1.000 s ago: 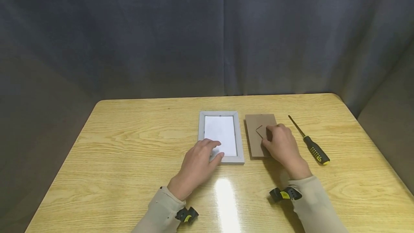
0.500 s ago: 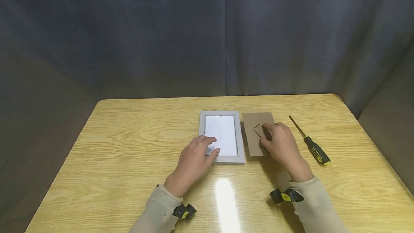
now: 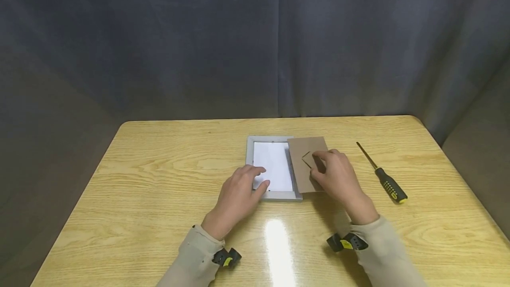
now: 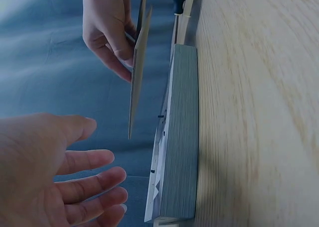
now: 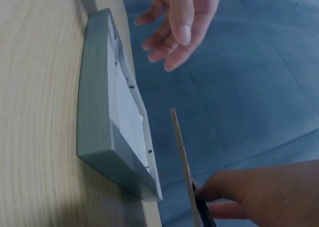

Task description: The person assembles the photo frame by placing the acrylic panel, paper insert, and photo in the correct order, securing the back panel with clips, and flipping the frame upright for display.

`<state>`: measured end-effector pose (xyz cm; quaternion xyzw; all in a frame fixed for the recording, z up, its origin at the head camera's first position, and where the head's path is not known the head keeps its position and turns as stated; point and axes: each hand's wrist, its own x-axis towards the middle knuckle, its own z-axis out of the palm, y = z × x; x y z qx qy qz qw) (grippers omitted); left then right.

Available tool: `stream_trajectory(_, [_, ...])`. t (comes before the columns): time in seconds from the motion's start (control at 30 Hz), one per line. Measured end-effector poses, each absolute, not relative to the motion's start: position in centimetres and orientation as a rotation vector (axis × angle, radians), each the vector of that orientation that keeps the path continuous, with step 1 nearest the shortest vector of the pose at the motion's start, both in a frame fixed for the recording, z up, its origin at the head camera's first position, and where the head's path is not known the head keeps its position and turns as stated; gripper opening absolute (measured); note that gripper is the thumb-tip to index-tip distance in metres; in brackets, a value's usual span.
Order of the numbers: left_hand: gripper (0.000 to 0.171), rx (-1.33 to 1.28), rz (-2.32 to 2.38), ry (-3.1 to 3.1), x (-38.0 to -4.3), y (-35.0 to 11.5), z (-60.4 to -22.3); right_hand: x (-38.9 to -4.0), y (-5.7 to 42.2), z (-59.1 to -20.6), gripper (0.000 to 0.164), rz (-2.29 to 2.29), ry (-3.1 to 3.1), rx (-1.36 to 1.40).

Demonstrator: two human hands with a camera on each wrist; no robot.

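Note:
A grey picture frame (image 3: 249, 149) lies on the table with a white sheet (image 3: 272, 163) inside its opening. Above the frame's right side is a brown backing board (image 3: 299, 176), raised off the table and covering that edge in the head view. My right hand (image 3: 336, 174) holds the board, thumb and fingers pinching the dark stand (image 5: 203, 209) on its back. Over the frame's lower left corner hovers my left hand (image 3: 238, 191), fingers relaxed and apart, holding nothing. In the left wrist view, a gap separates the left fingers from the frame's side (image 4: 180, 137).
A screwdriver (image 3: 390, 184) with a black and yellow handle lies to the right of my right hand. The wooden table (image 3: 159, 167) ends at a dark curtain (image 3: 199, 56) behind. Small dark tabs (image 5: 131, 86) show along the frame's inner edge.
My right hand has lifted the backing board and carried it left, from beside the frame to over its right edge. My left hand has drawn back slightly to the left.

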<state>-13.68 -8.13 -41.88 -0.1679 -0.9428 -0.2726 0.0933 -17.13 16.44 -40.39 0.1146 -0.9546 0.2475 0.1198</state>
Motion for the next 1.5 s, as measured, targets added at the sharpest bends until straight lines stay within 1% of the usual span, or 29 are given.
stream_trajectory(0.23, [0.037,-0.476,-0.791,-2.807,-13.9,-8.4,-41.8,-17.3,15.2,-40.7,0.036,0.749,-2.795,0.382])
stream_trajectory(0.43, [0.037,-0.459,-0.792,-2.801,-14.1,-8.6,-41.6,-17.3,14.2,-40.6,0.038,0.765,-2.789,0.407])
stream_trajectory(1.13, [0.038,-0.406,-0.806,-2.796,-14.4,-9.6,-41.6,-17.6,10.9,-40.3,0.04,0.82,-2.813,0.394])
stream_trajectory(1.5, [0.038,-0.385,-0.792,-2.806,-14.7,-10.0,-41.4,-18.0,9.9,-40.7,0.039,0.861,-2.802,0.39])
